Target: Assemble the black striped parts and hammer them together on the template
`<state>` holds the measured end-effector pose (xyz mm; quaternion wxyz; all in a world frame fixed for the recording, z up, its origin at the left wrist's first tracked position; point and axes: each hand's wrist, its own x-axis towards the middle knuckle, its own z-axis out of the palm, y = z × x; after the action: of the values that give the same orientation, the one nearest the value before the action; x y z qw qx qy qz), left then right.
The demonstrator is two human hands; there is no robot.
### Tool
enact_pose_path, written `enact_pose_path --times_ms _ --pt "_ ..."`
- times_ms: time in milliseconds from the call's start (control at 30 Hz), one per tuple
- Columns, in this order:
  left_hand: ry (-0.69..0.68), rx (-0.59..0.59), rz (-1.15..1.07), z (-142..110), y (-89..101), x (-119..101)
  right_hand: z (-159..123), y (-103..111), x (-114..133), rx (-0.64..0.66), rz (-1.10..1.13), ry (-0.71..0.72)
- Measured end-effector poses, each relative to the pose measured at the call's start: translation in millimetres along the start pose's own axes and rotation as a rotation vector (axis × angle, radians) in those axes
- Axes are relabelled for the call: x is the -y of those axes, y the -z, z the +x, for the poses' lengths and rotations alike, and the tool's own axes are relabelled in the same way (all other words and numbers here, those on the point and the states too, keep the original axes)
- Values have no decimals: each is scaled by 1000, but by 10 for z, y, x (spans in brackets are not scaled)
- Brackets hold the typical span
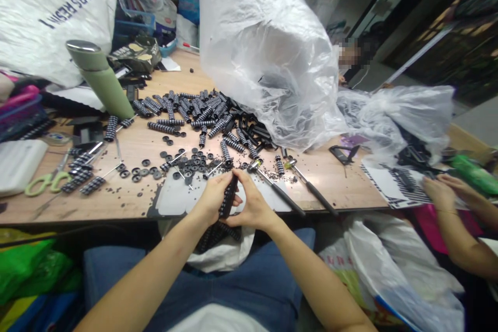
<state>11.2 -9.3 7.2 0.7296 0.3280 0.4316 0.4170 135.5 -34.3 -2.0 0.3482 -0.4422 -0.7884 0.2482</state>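
Note:
In front of my body, at the table's front edge, a black ridged roller part (227,198) stands nearly upright between my hands. My left hand (213,196) is closed round its left side, thumb near the top. My right hand (251,198) curves round from the right, thumb and fingers touching the part; some fingertips are hidden behind it. Just beyond lie small black discs (190,163) and a heap of black-and-white ridged rollers (210,109). Below my hands, an open white bag (233,257) on my lap holds more black parts.
Two black-handled hammers (280,192) (313,189) lie to the right. Scissors (49,179), metal rods and a green flask (99,80) stand or lie left. A large clear plastic bag (268,52) fills the back. A co-worker's hands (443,189) work at far right.

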Motion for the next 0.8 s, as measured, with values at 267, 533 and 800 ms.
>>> enact_pose_path --times_ms 267,533,800 --pt "-82 -14 247 136 83 159 -43 -117 -102 -11 -128 -61" --pt "-750 67 1312 207 288 608 -231 -231 -438 -59 -310 -265" --pt "-898 228 1720 294 425 452 -500 380 -794 -160 -865 -690"
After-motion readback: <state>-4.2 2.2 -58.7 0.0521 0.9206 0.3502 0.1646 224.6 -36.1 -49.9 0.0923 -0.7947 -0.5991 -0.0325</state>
